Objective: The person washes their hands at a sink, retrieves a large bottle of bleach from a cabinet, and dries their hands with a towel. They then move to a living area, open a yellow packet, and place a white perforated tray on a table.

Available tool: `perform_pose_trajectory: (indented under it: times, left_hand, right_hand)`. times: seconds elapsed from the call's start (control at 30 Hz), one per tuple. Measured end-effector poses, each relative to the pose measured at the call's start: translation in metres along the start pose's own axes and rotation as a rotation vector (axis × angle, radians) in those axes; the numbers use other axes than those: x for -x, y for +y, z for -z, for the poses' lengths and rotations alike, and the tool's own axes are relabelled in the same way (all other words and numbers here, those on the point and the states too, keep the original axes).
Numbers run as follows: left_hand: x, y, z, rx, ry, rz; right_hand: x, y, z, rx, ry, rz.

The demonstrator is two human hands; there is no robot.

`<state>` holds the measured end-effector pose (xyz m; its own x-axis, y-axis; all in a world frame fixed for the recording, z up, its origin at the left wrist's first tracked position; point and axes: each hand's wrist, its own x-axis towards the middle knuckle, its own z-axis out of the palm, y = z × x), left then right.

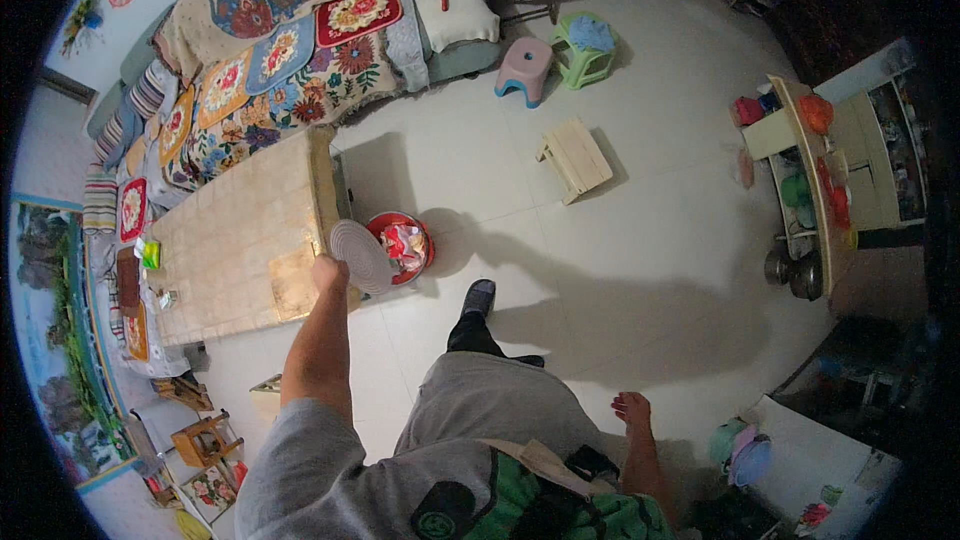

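Note:
My left hand (331, 274) grips the edge of a round, grey, ribbed mat (363, 256) at the near right corner of a long table (232, 240) with a pale, shiny cover. The mat is tilted and partly overlaps a red bin (430, 244), which holds red and white wrappers or scraps. My right hand (632, 406) hangs low at my right side, over the floor, fingers loosely apart, with nothing seen in it.
A small cream wooden stool (576, 157) stands ahead; beyond it are a pink plastic stool (528, 64) and a green one (581, 69) bearing a blue cloth. A covered sofa (300, 101) runs behind the table. Shelving (806, 165) is at the right.

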<state>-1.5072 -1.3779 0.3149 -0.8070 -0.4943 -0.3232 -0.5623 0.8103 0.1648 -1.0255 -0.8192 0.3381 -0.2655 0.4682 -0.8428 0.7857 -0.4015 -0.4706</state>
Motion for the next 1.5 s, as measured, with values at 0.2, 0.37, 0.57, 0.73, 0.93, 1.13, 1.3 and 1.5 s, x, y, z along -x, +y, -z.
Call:
perform_pose_trajectory:
  times: [0.2, 0.37, 0.57, 0.73, 0.93, 1.13, 1.3, 1.5]
  left_hand:
    - [-0.021, 0.046, 0.01, -0.219, 0.102, -0.209]
    - [-0.033, 0.075, 0.006, -0.264, 0.105, -0.389]
    - [-0.033, 0.108, 0.013, 0.654, -0.334, 0.079]
    - [0.065, 0.211, 0.065, 1.183, -1.182, 0.358]
    - [0.208, 0.339, 0.09, 1.323, -1.385, 0.102]
    - [0.348, 0.432, 0.093, 1.308, -1.434, -0.172]
    - [0.483, 0.479, 0.08, 1.284, -1.227, -0.581]
    - [0.611, 0.528, 0.034, 1.237, -1.263, -0.793]
  right_hand:
    - [0.021, -0.034, -0.066, 0.108, -0.073, -0.01]
    - [0.016, -0.038, -0.08, 0.093, -0.061, -0.071]
    - [-0.006, -0.055, -0.08, 0.187, -0.056, -0.05]
    - [-0.002, -0.085, -0.079, 0.193, -0.068, 0.01]
    - [-0.03, -0.079, -0.044, 0.126, -0.119, 0.066]
    - [-0.072, -0.038, 0.046, -0.077, -0.073, 0.03]
    - [-0.115, 0.045, 0.177, -0.445, -0.152, 0.089]
    - [-0.1, 0.015, 0.279, -0.417, 0.135, 0.095]
